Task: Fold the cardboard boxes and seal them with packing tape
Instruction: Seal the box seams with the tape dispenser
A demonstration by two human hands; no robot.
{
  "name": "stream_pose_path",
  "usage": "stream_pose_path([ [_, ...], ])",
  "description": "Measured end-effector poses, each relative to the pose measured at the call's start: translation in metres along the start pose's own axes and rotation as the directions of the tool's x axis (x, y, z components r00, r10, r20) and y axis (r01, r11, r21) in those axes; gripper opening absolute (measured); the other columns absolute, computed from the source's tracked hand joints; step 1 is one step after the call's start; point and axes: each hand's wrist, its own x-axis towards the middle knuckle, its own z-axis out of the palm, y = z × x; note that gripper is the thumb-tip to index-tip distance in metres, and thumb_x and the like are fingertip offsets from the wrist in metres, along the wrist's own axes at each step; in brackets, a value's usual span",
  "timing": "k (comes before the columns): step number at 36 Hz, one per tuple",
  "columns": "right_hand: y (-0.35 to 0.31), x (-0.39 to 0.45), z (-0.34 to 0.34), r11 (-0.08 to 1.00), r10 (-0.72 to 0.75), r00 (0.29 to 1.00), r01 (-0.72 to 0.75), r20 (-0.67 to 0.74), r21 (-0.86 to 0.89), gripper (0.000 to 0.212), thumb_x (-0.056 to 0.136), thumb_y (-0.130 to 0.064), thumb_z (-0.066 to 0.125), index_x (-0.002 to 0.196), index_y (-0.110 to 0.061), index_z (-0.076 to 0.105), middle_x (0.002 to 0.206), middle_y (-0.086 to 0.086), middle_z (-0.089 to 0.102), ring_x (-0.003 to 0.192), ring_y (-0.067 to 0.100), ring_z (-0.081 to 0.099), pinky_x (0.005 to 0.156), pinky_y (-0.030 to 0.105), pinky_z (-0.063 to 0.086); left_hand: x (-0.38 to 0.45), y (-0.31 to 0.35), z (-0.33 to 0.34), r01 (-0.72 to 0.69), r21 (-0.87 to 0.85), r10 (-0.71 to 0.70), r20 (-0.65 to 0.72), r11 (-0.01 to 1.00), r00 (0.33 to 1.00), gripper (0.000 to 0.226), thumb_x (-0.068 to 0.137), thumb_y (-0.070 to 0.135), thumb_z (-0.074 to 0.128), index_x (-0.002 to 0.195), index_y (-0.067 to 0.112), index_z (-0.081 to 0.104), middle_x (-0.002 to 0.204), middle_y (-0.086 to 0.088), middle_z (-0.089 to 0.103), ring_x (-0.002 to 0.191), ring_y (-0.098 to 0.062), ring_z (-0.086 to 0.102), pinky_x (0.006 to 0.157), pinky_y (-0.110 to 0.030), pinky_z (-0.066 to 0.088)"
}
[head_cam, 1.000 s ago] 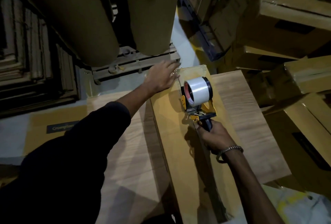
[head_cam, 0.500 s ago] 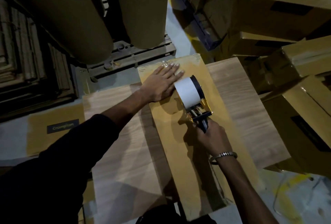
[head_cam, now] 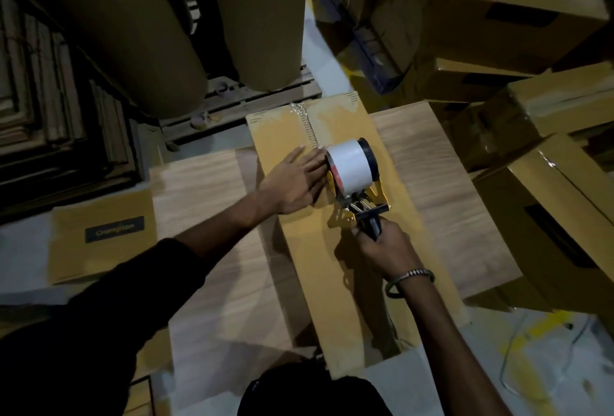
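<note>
A long yellow-brown cardboard box (head_cam: 289, 136) lies in front of me, its closed flaps meeting along a centre seam. Clear tape covers the far part of that seam. My left hand (head_cam: 295, 183) lies flat on the box top, fingers straight, pressing beside the seam. A yellow tape dispenser (head_cam: 357, 179) with a white roll stands on the seam just right of that hand. My right hand (head_cam: 385, 246), with a metal bracelet on the wrist, grips the dispenser's black handle.
Wood-grain flaps (head_cam: 442, 189) spread out on both sides of the box. A flat yellow carton (head_cam: 99, 236) lies at left. Large brown paper rolls (head_cam: 139, 33) stand behind on a pallet. Sealed boxes (head_cam: 545, 209) are piled at right.
The dispenser has been drawn toward me along the seam, leaving tape on the far end. My left hand has slid back with it, from the far edge to mid-box.
</note>
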Motion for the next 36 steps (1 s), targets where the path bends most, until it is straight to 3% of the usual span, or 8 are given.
stream_pose_path([
  [4,0.000,-0.005,-0.002,0.998,0.026,0.999,-0.027,0.022,0.054,0.034,0.093,-0.056,0.065,0.093,-0.022,0.066,0.085,0.004,0.071,0.082,0.030,0.067,0.073,0.037,0.052,0.002,0.005,-0.009,0.049,-0.036,-0.049,-0.006,0.998,0.999,0.066,0.110,0.047,0.010,0.161,0.014,0.035,0.169,-0.012,0.031,0.159,-0.028,0.022,0.129,-0.048,0.013],
  [8,0.019,-0.025,-0.003,1.000,0.012,0.999,-0.013,0.041,0.025,0.038,0.093,-0.059,0.063,0.092,-0.021,0.065,0.084,0.003,0.070,0.081,0.028,0.067,0.067,0.032,0.046,0.004,0.006,-0.003,0.082,-0.038,-0.083,-0.026,0.996,0.996,0.063,0.112,0.047,0.013,0.168,0.019,0.016,0.174,-0.005,0.014,0.161,-0.023,0.012,0.130,-0.045,0.010],
  [12,0.052,-0.049,0.006,0.999,-0.003,0.999,0.005,0.043,-0.041,0.033,0.094,-0.054,0.066,0.097,-0.020,0.065,0.090,0.005,0.072,0.089,0.032,0.069,0.076,0.036,0.054,0.003,0.007,-0.001,0.095,-0.013,-0.096,-0.017,0.995,0.995,0.060,0.113,0.047,0.008,0.168,0.025,0.006,0.175,-0.001,0.006,0.162,-0.018,0.005,0.130,-0.044,0.008],
  [17,0.053,-0.059,0.012,0.997,-0.029,0.999,0.028,-0.015,-0.067,0.027,0.093,-0.040,0.070,0.109,-0.018,0.067,0.108,0.017,0.073,0.106,0.043,0.066,0.076,0.035,0.047,-0.002,0.014,-0.002,0.120,0.039,-0.120,0.011,0.992,0.993,0.069,0.107,0.054,-0.004,0.168,0.025,0.003,0.175,-0.003,0.003,0.162,-0.022,0.004,0.130,-0.047,0.008],
  [19,0.052,-0.059,0.011,0.998,-0.047,0.999,0.045,-0.028,-0.045,0.021,0.093,-0.038,0.069,0.105,-0.021,0.068,0.108,0.016,0.073,0.105,0.042,0.066,0.075,0.035,0.047,-0.008,0.028,-0.002,0.114,0.042,-0.115,0.033,0.993,0.993,0.069,0.107,0.055,0.005,0.168,0.023,0.006,0.175,-0.006,0.005,0.162,-0.025,0.005,0.130,-0.051,0.007],
  [23,0.059,-0.060,0.009,0.999,-0.041,0.999,0.042,-0.020,0.021,0.015,0.092,-0.040,0.070,0.095,-0.026,0.065,0.099,0.009,0.073,0.098,0.038,0.067,0.080,0.037,0.053,-0.031,0.071,0.020,0.034,-0.007,-0.034,0.020,0.999,0.999,0.056,0.109,0.042,0.031,0.158,0.017,0.041,0.169,-0.007,0.032,0.160,-0.022,0.017,0.130,-0.051,0.004],
  [27,0.063,-0.058,0.008,0.998,-0.030,1.000,0.030,0.000,0.050,0.019,0.094,-0.041,0.070,0.099,-0.023,0.067,0.095,0.006,0.071,0.092,0.035,0.066,0.079,0.037,0.053,-0.040,0.078,0.022,0.087,-0.032,-0.088,-0.027,0.996,0.996,0.056,0.113,0.039,0.027,0.161,0.014,0.037,0.170,-0.006,0.029,0.160,-0.018,0.016,0.129,-0.039,0.000],
  [36,0.097,-0.091,-0.003,1.000,-0.006,0.999,0.007,0.044,-0.023,0.016,0.090,-0.037,0.068,0.095,-0.022,0.065,0.085,0.003,0.070,0.082,0.031,0.068,0.071,0.039,0.057,-0.038,0.075,0.025,0.101,-0.033,-0.101,-0.003,0.994,0.995,0.061,0.113,0.046,0.011,0.168,0.020,0.014,0.175,0.001,0.009,0.162,-0.014,0.006,0.131,-0.041,0.006],
])
